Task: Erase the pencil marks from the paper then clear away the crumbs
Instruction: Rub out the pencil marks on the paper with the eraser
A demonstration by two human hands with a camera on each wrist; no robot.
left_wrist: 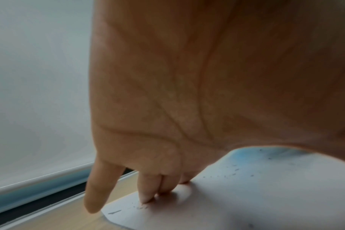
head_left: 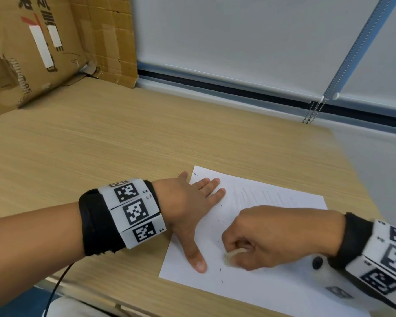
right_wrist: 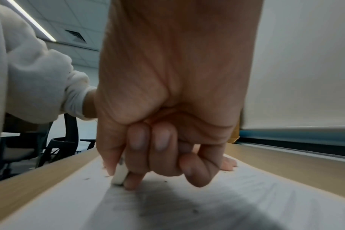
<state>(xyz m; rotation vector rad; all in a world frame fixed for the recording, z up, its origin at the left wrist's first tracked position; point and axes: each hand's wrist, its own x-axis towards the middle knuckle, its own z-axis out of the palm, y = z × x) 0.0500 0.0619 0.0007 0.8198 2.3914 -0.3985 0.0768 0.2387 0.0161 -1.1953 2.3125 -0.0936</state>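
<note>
My left hand (head_left: pixel 188 202) lies flat w/ fingers straight & thumb spread, pressing the left edge of the paper (head_left: pixel 272 277) onto the desk (head_left: pixel 124 138); pinky tip is off the sheet on the wood. My right hand (head_left: pixel 268 234) is curled, thumb & forefinger pinching a white eraser (head_left: pixel 231 256), its tip down on the sheet just right of my left thumb. Dark crumbs (head_left: pixel 220 218) are scattered on the paper btwn both hands. Cardboard box (head_left: pixel 39 44) sits at far left.
</note>
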